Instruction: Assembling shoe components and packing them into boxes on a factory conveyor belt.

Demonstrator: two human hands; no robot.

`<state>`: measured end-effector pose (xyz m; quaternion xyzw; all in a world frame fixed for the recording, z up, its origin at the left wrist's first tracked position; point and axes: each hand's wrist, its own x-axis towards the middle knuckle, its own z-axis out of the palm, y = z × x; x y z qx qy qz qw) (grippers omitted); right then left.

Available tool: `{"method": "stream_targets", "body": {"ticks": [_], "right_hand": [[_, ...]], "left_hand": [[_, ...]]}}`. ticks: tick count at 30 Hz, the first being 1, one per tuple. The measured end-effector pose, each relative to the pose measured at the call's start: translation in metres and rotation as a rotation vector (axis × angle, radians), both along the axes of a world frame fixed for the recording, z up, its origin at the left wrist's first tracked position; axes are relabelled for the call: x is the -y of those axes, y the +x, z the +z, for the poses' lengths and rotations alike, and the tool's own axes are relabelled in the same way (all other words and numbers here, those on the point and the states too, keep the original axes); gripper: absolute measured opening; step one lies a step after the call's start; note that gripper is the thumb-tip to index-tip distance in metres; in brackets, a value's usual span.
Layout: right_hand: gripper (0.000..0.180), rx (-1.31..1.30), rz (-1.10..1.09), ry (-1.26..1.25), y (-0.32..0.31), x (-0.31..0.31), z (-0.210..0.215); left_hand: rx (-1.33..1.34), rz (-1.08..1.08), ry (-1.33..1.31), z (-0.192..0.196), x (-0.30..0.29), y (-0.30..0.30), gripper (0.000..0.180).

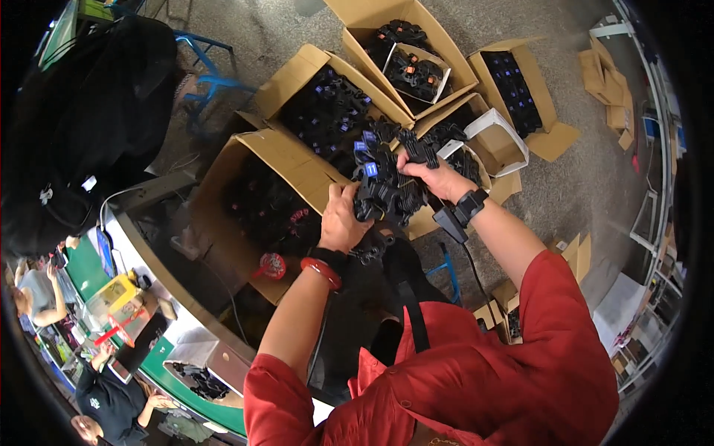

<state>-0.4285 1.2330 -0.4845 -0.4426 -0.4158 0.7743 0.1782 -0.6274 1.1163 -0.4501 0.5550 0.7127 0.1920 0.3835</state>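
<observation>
Between my hands is a thick bunch of black plastic pieces with blue tabs (390, 189), held up over the open boxes. My left hand (346, 221) grips its left side, fingers bent round the edge. On the right, my right hand (439, 178) is closed round the upper part, with some black pieces sticking out above the fingers. I cannot make out the exact kind of the pieces. Just beyond stands a cardboard box (297, 74) full of similar black pieces with blue tabs.
A carton (216, 193) of dark pieces with red bits is at the left. Farther off are a carton with orange-tabbed pieces (454, 56), a narrower carton (547, 97) and a small white box (498, 141). Two people sit by a green-topped table (156, 364) at the lower left.
</observation>
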Motion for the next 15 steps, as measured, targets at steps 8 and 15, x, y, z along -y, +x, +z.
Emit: {"method": "stream_targets", "body": {"ticks": [8, 15], "right_hand": [[0.008, 0.108, 0.061, 0.221, -0.022, -0.056, -0.076], [0.009, 0.186, 0.108, -0.198, -0.007, -0.037, -0.172]], "left_hand": [[-0.054, -0.006, -0.100, -0.060, -0.066, -0.019, 0.081], [0.699, 0.118, -0.027, 0.011, -0.046, -0.017, 0.021]]}}
